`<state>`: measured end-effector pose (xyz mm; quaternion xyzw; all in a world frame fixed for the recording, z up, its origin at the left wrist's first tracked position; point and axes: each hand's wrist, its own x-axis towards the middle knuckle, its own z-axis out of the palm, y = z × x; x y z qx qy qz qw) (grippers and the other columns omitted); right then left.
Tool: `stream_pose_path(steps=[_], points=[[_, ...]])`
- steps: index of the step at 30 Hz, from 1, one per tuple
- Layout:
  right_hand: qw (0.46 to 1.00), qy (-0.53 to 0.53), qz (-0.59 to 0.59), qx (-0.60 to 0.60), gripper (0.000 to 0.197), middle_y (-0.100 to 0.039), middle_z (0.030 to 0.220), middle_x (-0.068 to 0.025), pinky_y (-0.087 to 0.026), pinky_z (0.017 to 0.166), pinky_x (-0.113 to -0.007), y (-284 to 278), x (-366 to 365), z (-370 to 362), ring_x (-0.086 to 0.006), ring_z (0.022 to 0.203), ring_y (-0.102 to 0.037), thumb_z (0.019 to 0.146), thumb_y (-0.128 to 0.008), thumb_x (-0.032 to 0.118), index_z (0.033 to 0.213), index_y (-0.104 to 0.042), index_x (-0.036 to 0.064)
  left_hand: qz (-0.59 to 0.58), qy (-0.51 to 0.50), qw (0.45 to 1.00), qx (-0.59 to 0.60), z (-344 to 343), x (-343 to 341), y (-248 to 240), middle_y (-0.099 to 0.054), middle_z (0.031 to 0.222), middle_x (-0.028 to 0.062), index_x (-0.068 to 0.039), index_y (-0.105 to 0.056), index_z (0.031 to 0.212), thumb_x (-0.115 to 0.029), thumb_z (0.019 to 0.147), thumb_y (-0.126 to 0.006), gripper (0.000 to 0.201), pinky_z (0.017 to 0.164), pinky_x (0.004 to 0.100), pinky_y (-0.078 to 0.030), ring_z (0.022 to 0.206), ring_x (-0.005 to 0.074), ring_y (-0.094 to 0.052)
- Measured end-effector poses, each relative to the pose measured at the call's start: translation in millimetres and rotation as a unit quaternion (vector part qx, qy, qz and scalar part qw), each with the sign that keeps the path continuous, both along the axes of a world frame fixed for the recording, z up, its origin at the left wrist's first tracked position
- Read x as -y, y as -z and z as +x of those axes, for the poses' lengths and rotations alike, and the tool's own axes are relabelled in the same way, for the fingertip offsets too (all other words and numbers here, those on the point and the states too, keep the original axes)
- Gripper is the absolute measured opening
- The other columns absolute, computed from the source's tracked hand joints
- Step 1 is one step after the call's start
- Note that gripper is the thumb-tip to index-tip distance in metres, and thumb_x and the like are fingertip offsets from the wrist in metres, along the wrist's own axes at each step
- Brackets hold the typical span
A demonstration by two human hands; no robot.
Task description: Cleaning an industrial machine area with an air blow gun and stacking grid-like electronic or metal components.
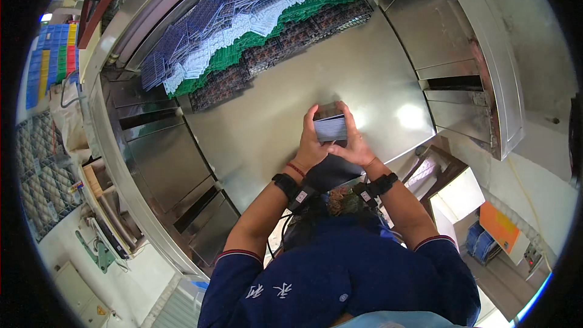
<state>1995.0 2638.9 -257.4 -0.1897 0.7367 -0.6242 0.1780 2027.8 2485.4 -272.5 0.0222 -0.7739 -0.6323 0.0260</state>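
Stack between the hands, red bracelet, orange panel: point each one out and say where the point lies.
Stack (331, 129): head view, on the layered edges facing the person.
Red bracelet (296, 169): head view, middle of its visible band.
Orange panel (499, 226): head view, middle of its orange face.

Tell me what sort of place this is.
Probably a small workshop or packing room: a metal worktable, rows of card-like pieces along its far side, and coloured crates at left.

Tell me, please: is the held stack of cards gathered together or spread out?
Gathered together: the stack of cards forms one block with closely layered edges, held between left grip and right grip.
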Motion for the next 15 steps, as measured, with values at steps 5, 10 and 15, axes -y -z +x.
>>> stream_pose_path(steps=[5,10,15], points=[[0.989,-0.095,0.115,-0.009,0.089,-0.040,0.133,-0.0223,-0.041,0.095,-0.038,-9,-20,-28,-0.0331,0.119,-0.044,0.068,-0.078,0.023,0.138,-0.028,0.0050,-0.138,0.032,0.990,-0.006,-7,15,-4,-0.048,0.117,0.0201,-0.002,-0.035,0.124,-0.005,0.065,-0.074,0.071,0.093,0.0405,-0.041,0.109,0.0356,-0.049],[0.987,-0.076,0.136,0.027,0.063,-0.055,0.117,-0.0174,-0.048,0.081,-0.033,-5,-37,-40,-0.0250,0.096,-0.058,0.070,-0.073,0.004,0.127,-0.045,0.0029,-0.111,0.059,0.990,0.059,-20,12,-14,-0.051,0.115,0.0196,-0.001,-0.036,0.125,-0.018,0.067,-0.078,0.073,0.091,0.0392,-0.042,0.108,0.0331,-0.052],[0.988,-0.056,0.055,0.129,0.051,-0.060,0.103,-0.0134,-0.048,0.080,-0.031,-28,-49,-56,-0.0197,0.088,-0.060,0.076,-0.068,0.005,0.121,-0.048,-0.0054,0.025,0.097,0.986,0.132,-38,25,-36,-0.048,0.123,0.0209,0.000,-0.027,0.134,-0.023,0.060,-0.084,0.097,0.096,0.0383,-0.040,0.114,0.0289,-0.049]])
